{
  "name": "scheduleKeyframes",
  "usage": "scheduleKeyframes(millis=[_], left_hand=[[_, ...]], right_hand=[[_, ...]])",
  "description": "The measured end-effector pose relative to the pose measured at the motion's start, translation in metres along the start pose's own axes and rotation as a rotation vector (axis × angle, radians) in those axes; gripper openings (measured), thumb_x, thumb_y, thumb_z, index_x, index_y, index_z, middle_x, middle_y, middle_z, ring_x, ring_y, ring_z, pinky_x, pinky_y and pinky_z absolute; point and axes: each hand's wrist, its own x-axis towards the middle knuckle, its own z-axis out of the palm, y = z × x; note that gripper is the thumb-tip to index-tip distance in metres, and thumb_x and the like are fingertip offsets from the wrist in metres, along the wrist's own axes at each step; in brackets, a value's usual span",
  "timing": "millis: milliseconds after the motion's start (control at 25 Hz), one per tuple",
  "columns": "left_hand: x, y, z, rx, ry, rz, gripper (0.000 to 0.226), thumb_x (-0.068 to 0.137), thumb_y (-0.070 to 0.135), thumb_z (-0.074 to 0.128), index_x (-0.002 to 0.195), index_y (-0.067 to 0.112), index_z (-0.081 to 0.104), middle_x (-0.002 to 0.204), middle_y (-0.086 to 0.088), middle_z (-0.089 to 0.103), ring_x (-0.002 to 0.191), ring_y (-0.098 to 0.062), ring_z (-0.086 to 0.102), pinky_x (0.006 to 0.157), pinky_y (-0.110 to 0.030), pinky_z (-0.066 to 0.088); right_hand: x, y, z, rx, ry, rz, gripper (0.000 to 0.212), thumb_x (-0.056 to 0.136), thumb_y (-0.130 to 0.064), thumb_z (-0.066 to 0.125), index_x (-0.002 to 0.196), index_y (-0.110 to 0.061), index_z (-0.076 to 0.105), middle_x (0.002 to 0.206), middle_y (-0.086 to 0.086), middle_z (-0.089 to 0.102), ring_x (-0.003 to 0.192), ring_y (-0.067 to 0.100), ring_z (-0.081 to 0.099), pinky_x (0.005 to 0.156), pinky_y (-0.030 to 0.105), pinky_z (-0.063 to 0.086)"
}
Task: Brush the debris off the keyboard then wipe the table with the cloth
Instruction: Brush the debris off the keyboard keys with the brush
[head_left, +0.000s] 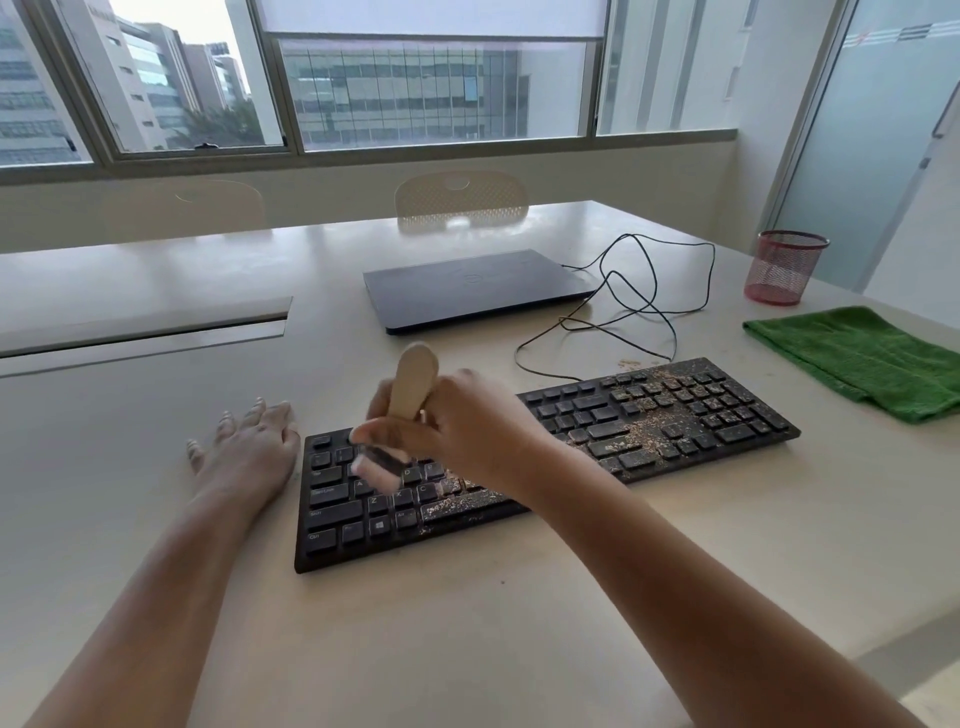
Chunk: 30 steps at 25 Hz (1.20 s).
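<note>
A black keyboard (670, 421) lies on the pale table (519, 623), sprinkled with tan debris (644, 415) over its right half and along the space bar. My right hand (467, 421) grips a wooden-handled brush (413, 382). The brush's bristles, blurred by motion, touch the keys at the keyboard's left part. My left hand (249, 447) rests flat on the table with straight fingers, against the keyboard's left end. A folded green cloth (862, 358) lies at the table's right edge, apart from both hands.
A shut dark laptop (472, 288) sits behind the keyboard, with a looping black cable (644, 306) to its right. A red mesh cup (784, 267) stands at the far right. A cable slot (145, 332) is set into the table at left. Two chairs stand beyond the table.
</note>
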Motion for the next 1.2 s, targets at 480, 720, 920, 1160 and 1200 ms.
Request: scheduleKeyframes(millis=[480,720,920,1160,1200], left_hand=[[-0.001,0.001,-0.001,0.002,-0.006,0.011,0.047,0.101,0.036,0.024,0.147,0.028,0.025,0.158,0.004,0.013,0.146,-0.025,0.008,0.115,-0.054,0.004],[-0.002,0.0,-0.001,0.005,-0.006,0.009,0.047,0.101,0.036,0.023,0.148,0.029,0.024,0.158,0.003,0.013,0.146,-0.025,0.008,0.115,-0.053,0.004],[-0.001,0.001,-0.001,0.013,-0.005,0.006,0.047,0.101,0.037,0.022,0.148,0.029,0.023,0.158,0.004,0.012,0.146,-0.025,0.008,0.115,-0.053,0.004],[-0.001,0.0,-0.001,0.011,0.0,0.006,0.047,0.101,0.036,0.023,0.148,0.029,0.023,0.158,0.005,0.012,0.146,-0.025,0.008,0.115,-0.053,0.005],[-0.001,0.0,-0.001,0.011,-0.001,0.006,0.047,0.101,0.036,0.023,0.148,0.029,0.023,0.158,0.005,0.012,0.146,-0.025,0.008,0.115,-0.053,0.005]], right_hand=[[0.001,0.002,-0.003,-0.046,-0.079,0.089,0.044,0.087,-0.053,0.049,0.089,-0.014,0.071,0.07,0.0,0.068,0.057,0.015,0.063,0.054,0.025,0.052],[0.002,0.016,-0.016,0.058,-0.016,0.18,0.042,0.081,-0.053,0.059,0.085,-0.014,0.074,0.065,-0.001,0.065,0.051,0.015,0.056,0.048,0.019,0.04],[0.0,0.011,-0.005,0.418,-0.331,0.202,0.027,0.085,-0.038,0.065,0.087,-0.012,0.073,0.056,0.002,0.055,0.042,0.013,0.048,0.038,0.017,0.039],[0.002,0.031,-0.023,0.247,0.16,0.257,0.031,0.079,-0.041,0.068,0.077,-0.01,0.071,0.049,-0.01,0.057,0.04,0.003,0.051,0.043,0.016,0.041],[0.003,0.027,-0.021,0.303,0.218,0.243,0.03,0.079,-0.041,0.067,0.077,-0.012,0.071,0.047,-0.011,0.057,0.039,0.0,0.051,0.041,0.015,0.04]])
